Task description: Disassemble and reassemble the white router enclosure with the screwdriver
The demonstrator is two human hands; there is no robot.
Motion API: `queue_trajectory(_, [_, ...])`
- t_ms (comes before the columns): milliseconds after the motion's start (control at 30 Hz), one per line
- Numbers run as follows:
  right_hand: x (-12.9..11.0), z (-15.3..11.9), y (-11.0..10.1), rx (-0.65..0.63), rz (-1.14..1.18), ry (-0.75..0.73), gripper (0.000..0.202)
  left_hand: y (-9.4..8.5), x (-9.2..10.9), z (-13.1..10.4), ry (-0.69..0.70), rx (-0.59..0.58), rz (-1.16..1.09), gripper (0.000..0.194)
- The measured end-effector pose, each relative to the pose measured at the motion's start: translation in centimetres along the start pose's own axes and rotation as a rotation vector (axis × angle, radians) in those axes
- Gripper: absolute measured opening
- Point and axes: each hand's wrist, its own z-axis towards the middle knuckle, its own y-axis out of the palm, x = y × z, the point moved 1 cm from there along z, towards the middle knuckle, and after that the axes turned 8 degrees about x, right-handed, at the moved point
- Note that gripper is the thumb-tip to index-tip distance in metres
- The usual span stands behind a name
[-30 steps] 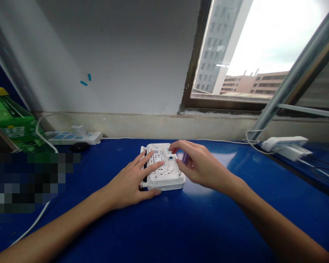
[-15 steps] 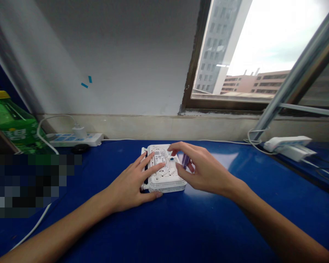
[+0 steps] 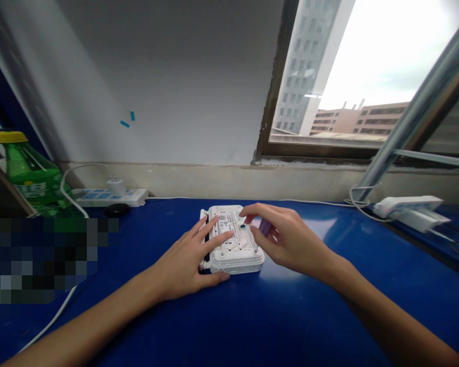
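Observation:
A white router-like box [image 3: 237, 260] with a vented face and a printed label lies flat on the blue table [image 3: 252, 321]. My left hand [image 3: 187, 260] rests on its left side, fingers spread over the face and thumb along the near edge. Over the box's right side is my right hand [image 3: 283, 232], its fingers curled round a purple object [image 3: 265, 227], mostly hidden by the hand. The right index finger and thumb are bent above the face, near a small dark blue spot [image 3: 243, 226]. Whether they pinch something small cannot be made out.
A green bottle [image 3: 34, 173] with a yellow cap stands at the left. Behind it to the right are a power strip [image 3: 137, 197] and a black round object [image 3: 117, 209]. White adapters [image 3: 413, 211] and cables lie at the right by a metal pole [image 3: 398, 122].
The camera view has shifted slightly, so everything sits a little lower and further right. The purple object is tilted differently in my right hand. My left hand stays on the box.

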Motion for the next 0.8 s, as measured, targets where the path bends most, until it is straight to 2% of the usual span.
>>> queue_trajectory(100, [-0.16,-0.03,-0.06,-0.031,-0.032,-0.004,0.044,-0.04,0.05,0.00,-0.005,-0.004,-0.004,0.084])
queue_trajectory(267, [0.08,-0.08,0.12,-0.001,-0.022,-0.003,0.025,-0.03,0.03,-0.03,-0.003,-0.011,-0.013,0.085])
queue_trajectory(433, [0.21,-0.07,0.10,-0.032,-0.024,-0.004,0.044,0.05,-0.06,-0.05,-0.004,-0.006,-0.016,0.083])
queue_trajectory(567, [0.31,-0.07,0.09,-0.017,-0.015,-0.007,0.030,0.07,0.02,-0.02,-0.007,-0.008,-0.022,0.083])
queue_trajectory(733, [0.16,-0.10,-0.06,-0.040,0.011,-0.002,0.049,0.03,0.10,-0.03,-0.018,-0.019,-0.005,0.083])
queue_trajectory(800, [0.15,-0.09,-0.15,-0.043,0.001,-0.002,0.042,0.05,0.04,-0.04,-0.013,-0.018,-0.002,0.082])
